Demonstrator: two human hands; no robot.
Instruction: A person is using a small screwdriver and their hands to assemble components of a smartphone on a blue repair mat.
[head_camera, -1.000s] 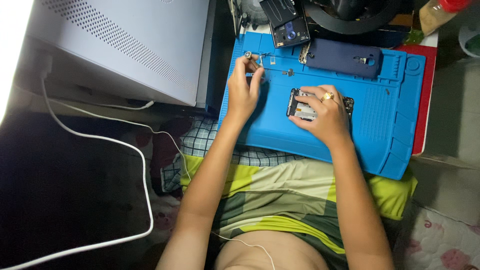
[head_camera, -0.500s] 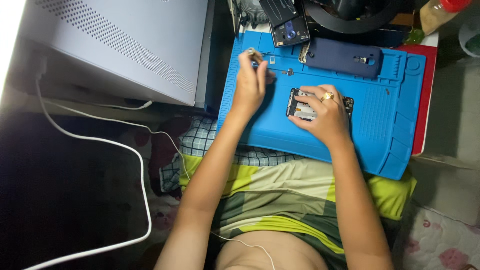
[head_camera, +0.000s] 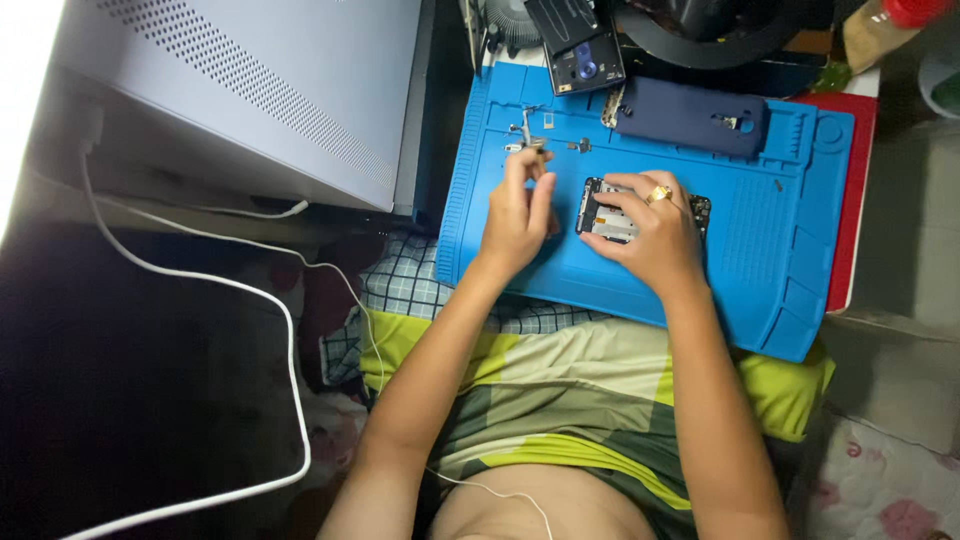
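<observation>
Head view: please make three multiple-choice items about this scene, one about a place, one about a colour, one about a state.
1. Where does the opened phone lie?
A. on the work mat
B. on the floor
C. on the grey box

2. What colour is the work mat?
A. green
B. blue
C. white

3. What does the left hand do?
A. rests flat and empty
B. holds a cup
C. pinches tweezers

Answers: 1 A, the phone rests on the mat under the right hand. 2 B, its surface is bright blue. 3 C, the fingertips close on the thin metal tool.

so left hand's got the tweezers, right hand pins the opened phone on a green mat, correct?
Not quite: the head view shows the mat is blue, not green. The rest holds: left hand grips the tweezers, right hand pins the opened phone.
</observation>
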